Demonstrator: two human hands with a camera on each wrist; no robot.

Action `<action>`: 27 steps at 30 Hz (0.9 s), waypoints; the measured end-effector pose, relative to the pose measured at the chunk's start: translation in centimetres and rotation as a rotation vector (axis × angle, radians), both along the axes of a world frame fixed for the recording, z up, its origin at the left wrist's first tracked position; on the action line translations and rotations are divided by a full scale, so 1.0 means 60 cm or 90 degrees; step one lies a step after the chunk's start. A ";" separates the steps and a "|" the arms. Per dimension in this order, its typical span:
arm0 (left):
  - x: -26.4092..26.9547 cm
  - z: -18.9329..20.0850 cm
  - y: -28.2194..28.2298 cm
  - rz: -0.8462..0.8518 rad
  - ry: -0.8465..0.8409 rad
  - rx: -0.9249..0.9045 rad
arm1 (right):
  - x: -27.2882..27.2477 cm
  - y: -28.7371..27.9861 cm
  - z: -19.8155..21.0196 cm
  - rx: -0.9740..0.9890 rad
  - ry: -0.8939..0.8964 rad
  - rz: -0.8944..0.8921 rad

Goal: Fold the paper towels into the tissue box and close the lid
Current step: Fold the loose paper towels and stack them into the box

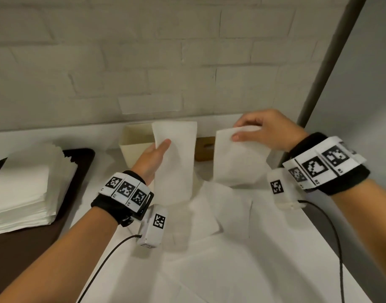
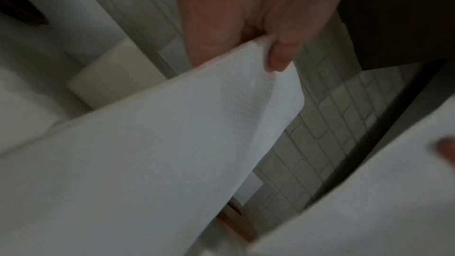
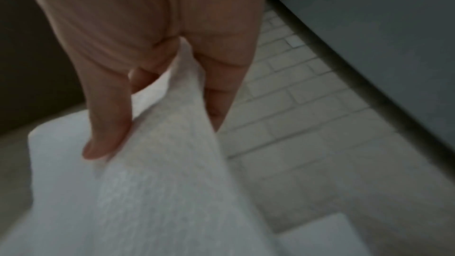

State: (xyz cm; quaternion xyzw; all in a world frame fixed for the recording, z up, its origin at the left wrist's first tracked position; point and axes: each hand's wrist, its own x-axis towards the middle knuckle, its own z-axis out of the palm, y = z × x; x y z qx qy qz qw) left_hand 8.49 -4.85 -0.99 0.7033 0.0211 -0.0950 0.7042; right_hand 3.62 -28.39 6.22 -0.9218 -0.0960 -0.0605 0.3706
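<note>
Now the left hand pinches one folded paper towel and the right hand another, both aloft before the open tissue box, so stacking them comes next.

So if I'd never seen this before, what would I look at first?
Probably the two white paper sheets held up in the air: the left hand pinches a tall white folded paper towel in the middle, and the right hand pinches a wider white paper towel beside it. Behind them stands an open cream tissue box, and a thick stack of white paper towels sits far left.
</note>
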 end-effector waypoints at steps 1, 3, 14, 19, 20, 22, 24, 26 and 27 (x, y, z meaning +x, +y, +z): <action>0.000 0.008 -0.008 -0.015 -0.003 -0.005 | -0.002 0.014 0.022 0.000 -0.010 0.029; -0.002 0.022 -0.025 -0.055 -0.008 -0.022 | 0.002 0.043 0.055 -0.026 -0.014 0.081; -0.028 0.008 -0.041 -0.217 -0.003 -0.142 | 0.075 0.098 -0.004 -0.054 0.031 0.060; -0.036 -0.003 -0.032 -0.221 -0.013 -0.077 | 0.077 0.116 -0.016 -0.013 0.029 0.070; -0.036 -0.005 -0.031 -0.213 -0.010 -0.070 | 0.077 0.120 -0.016 -0.007 0.027 0.064; -0.033 -0.009 -0.026 -0.194 -0.013 -0.043 | 0.075 0.124 -0.023 0.010 0.022 0.040; -0.029 -0.012 -0.016 -0.149 -0.031 0.001 | 0.075 0.119 -0.036 0.065 0.028 -0.018; -0.019 -0.016 0.003 -0.083 -0.061 0.067 | 0.077 0.103 -0.059 0.070 0.092 -0.078; -0.012 -0.018 0.016 -0.052 -0.073 0.104 | 0.075 0.092 -0.077 0.013 0.150 -0.095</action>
